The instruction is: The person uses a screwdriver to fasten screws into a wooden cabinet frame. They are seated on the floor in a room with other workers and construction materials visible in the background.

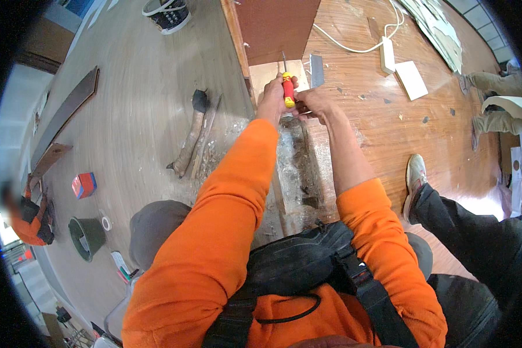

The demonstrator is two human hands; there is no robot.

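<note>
While your left hand is cradling the screwdriver by its red and yellow handle, its fingers are curling round beneath and showing along the right side. Your right hand is bending its fingers in toward the butt; I cannot tell whether they are pinching it or only resting close by. The screwdriver is sitting above the far end of the dusty gap along the left edge of the wooden floor, with its shaft pointing away from you toward the bottom edge of the brown panel. Whether the tip is touching anything is not clear.

The pale board is lying just under your hands, and the grey strip is lying to its right.

As I judge it, you are working best when one hand is guiding the shaft and the other is turning or pushing from the butt, with both wrists staying straight. You are probably risking a slip if the tip is meeting the surface at a slant, so you are wise to be steadying it before pressing, with no finger crossing the tip's path.
</note>
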